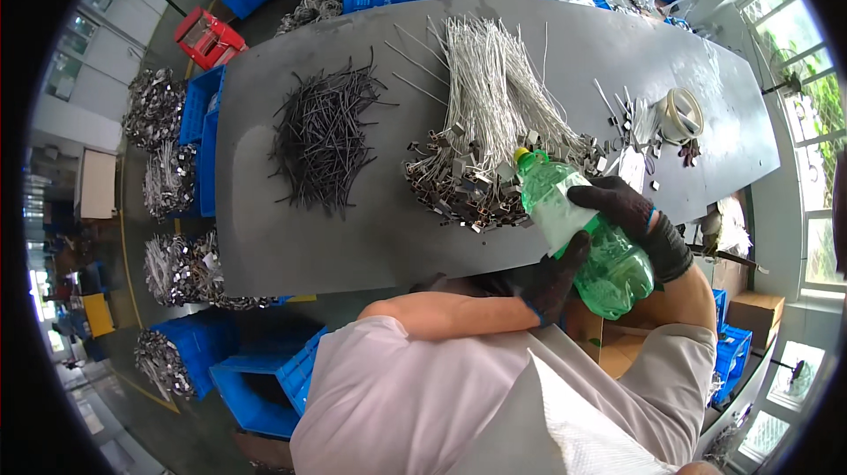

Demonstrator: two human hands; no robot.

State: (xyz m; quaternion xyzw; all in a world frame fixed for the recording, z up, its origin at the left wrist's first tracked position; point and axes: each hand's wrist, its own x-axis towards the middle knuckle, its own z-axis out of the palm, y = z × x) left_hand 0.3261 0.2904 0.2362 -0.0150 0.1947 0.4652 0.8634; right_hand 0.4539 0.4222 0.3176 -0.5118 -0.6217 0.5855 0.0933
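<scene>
Slanting lengthwise, green bottle [560,215], yellow cap [521,155] toward far left.

A grey tabletop [265,250] is covered on the left by a loose heap of thin black strands [326,135]. At the middle, a bundle of silvery-white wires [481,91] is fanned toward the far edge, with small metal pieces [466,184] massed at its near end. Farther right, a smaller wire cluster [646,124] is placed beside a pale round container [681,115].
</scene>
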